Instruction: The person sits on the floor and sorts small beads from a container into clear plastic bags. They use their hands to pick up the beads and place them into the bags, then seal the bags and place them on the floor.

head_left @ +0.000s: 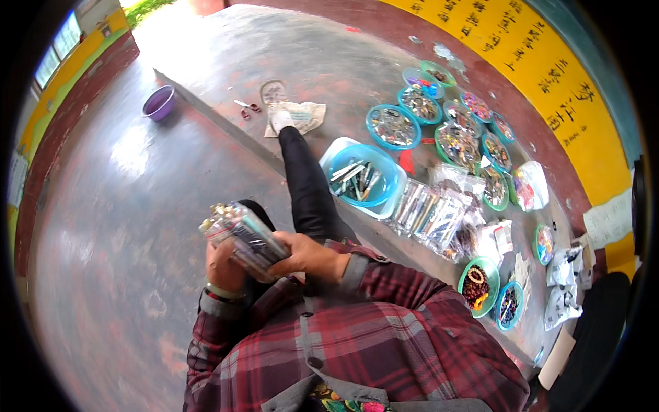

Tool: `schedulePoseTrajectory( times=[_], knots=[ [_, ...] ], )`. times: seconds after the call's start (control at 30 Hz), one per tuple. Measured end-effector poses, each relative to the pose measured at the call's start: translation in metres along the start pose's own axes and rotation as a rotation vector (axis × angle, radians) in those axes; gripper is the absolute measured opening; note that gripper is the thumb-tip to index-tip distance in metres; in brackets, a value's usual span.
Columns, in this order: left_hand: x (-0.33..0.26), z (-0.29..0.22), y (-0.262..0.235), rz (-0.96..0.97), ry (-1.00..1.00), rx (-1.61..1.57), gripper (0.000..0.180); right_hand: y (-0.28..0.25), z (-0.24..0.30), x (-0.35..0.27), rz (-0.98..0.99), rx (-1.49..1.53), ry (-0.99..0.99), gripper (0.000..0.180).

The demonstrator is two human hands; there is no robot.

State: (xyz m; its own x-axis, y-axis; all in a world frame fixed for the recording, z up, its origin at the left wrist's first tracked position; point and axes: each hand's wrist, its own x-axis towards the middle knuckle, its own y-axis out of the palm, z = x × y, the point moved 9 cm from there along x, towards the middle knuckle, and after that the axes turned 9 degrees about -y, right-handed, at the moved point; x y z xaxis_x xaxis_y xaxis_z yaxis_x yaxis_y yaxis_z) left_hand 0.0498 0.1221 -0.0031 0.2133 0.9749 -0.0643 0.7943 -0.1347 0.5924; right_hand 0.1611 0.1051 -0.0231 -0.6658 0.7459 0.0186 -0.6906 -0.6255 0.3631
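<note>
Above my lap, both hands grip a thick bundle of pens [250, 237], many slim light and dark barrels packed side by side, with tan and yellowish ends toward the upper left. My left hand [226, 266] wraps the bundle's left side, a pale band at its wrist. From the right, my right hand [305, 254] closes round the lower end, thumb along the barrels. Beyond my knee, a blue basin [395, 184] with loose pens sits inside a pale tub [388, 211]. Clear bags of pens [432, 216] lie to the right of it.
Several round basins [392, 145] full of small mixed items stand at the right. Nearer, a green basin [495, 275] holds beads. A purple basin [158, 103] is at far left. Scissors [247, 106] lie near my outstretched foot. A floor ledge [213, 117] runs diagonally.
</note>
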Motion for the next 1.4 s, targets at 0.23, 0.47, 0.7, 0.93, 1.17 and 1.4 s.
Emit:
schedulePoseTrajectory(
  times=[0.23,0.47,0.7,0.93,1.17,1.4],
  knots=[
    [0.009,0.018,0.015,0.154,-0.128,-0.159,0.057,-0.016,-0.002,-0.014,-0.099,0.107,0.025,0.043],
    [0.005,0.021,0.024,0.161,-0.109,0.074,0.055,-0.023,-0.013,-0.015,-0.094,0.101,-0.025,0.042],
    [0.015,0.023,0.005,-0.005,-0.089,-0.151,0.044,-0.049,-0.021,-0.011,-0.382,0.698,-0.063,0.049],
    [0.026,0.013,0.014,-0.047,0.008,-0.224,0.046,-0.07,-0.041,0.0,-0.408,0.676,-0.165,0.05],
    [0.029,0.012,0.021,-0.081,0.069,-0.151,0.048,-0.05,-0.009,0.013,-0.379,0.953,-0.139,0.052],
    [0.025,0.02,0.022,-0.083,0.034,-0.168,0.046,-0.033,-0.015,0.009,-0.257,1.013,-0.048,0.054]
  ],
)
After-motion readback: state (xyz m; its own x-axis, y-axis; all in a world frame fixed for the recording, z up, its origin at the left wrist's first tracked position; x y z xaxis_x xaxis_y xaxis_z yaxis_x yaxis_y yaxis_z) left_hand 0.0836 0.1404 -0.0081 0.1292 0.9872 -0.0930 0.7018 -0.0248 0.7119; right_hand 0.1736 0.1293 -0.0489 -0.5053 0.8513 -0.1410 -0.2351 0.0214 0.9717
